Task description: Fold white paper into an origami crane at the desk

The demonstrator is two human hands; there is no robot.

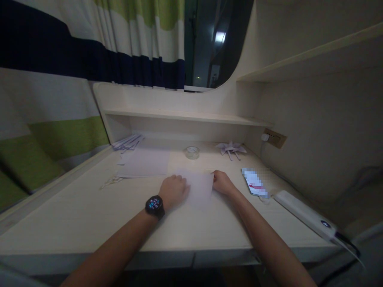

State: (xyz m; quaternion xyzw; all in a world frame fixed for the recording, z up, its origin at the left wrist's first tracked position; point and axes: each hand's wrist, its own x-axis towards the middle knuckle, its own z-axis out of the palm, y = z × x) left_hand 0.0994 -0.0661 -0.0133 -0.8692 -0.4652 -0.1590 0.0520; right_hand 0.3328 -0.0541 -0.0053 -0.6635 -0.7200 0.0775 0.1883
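Observation:
A white sheet of paper [199, 189] lies on the desk between my two hands. My left hand [174, 190], with a black smartwatch [154, 205] on its wrist, is closed at the paper's left edge, fingers bent together. At the upper right corner, my right hand [223, 182] pinches the sheet between thumb and fingers. Beyond the hands stands a roll of clear tape [192, 152]. A stack of white paper [146, 159] is to the left of the tape. White folded paper pinwheels [231, 149] rest at the back right.
Folded paper strips [128, 142] are piled at the back left, and small pale bits [110, 182] lie in front of the stack. On the right are a phone [255, 183] and a white power strip [305, 213] with cables. A low shelf [185, 115] runs along the back.

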